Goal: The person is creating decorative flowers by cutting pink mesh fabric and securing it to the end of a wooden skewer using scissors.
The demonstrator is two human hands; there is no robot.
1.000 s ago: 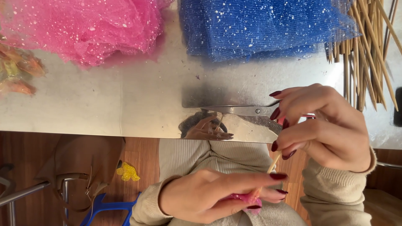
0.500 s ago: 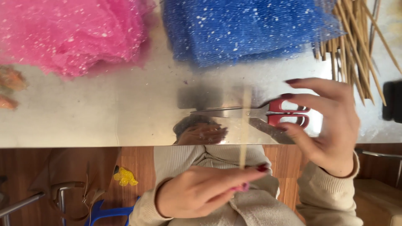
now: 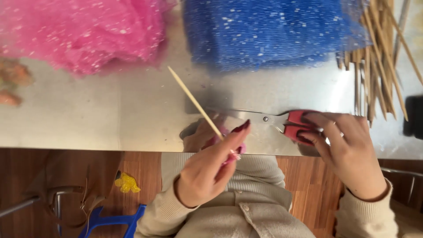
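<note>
My left hand (image 3: pixel 211 169) pinches a thin wooden stick (image 3: pixel 194 101) that slants up and to the left over the metal table (image 3: pixel 88 119). A small pink piece (image 3: pixel 233 155) shows between its fingers at the stick's lower end. My right hand (image 3: pixel 352 154) is at the table's near edge, with its fingers curled on the red handles of a pair of scissors (image 3: pixel 264 118). The scissors lie flat on the table, blades closed and pointing left toward the stick.
A heap of pink glitter netting (image 3: pixel 79 31) and one of blue netting (image 3: pixel 269 31) lie at the back. A bundle of wooden sticks (image 3: pixel 379 57) is at the right, beside a black object (image 3: pixel 414 117). Orange bits (image 3: pixel 15 72) lie at the left edge.
My left hand rose from my lap, bringing the stick up over the table. My right hand carried the scissors to the right and down until they lay flat on the table.
</note>
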